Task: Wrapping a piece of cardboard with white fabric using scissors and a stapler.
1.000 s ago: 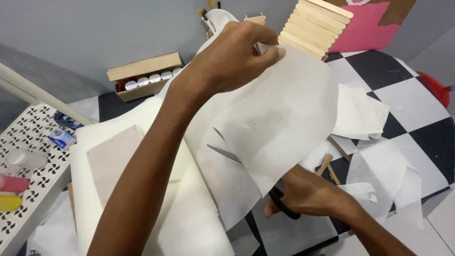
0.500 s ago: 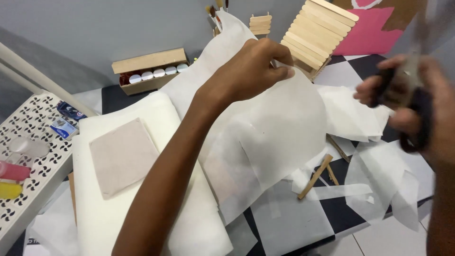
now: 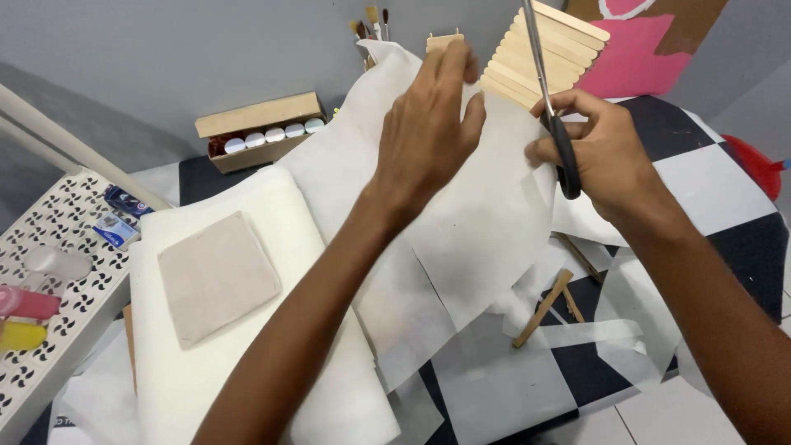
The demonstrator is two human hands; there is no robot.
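Head-camera view shows your left hand (image 3: pixel 428 124) pinching the upper edge of a thin white sheet (image 3: pixel 486 222), holding it up off the checkered table (image 3: pixel 725 181), while your right hand (image 3: pixel 606 152) is closed through the handles of black-handled scissors (image 3: pixel 556 124), blades pointing upward at the sheet's right edge. Whether the blades are parted you cannot tell from here. Judging by the loose white strips and offcuts (image 3: pixel 610 330) lying below your right hand, some cutting is already done; the held sheet looks largely whole, so the trimming seems to be in its middle stage. Beyond your left wrist sits a cardboard box (image 3: pixel 255 119), open at the front, holding a row of small white-lidded jars (image 3: pixel 272 136). Behind your left hand, paintbrushes (image 3: pixel 372 21) stick up, their holder hidden by the sheet. Under your left forearm lies a folded white cloth (image 3: pixel 247 363) with a grey square pad (image 3: pixel 216 276) on it.
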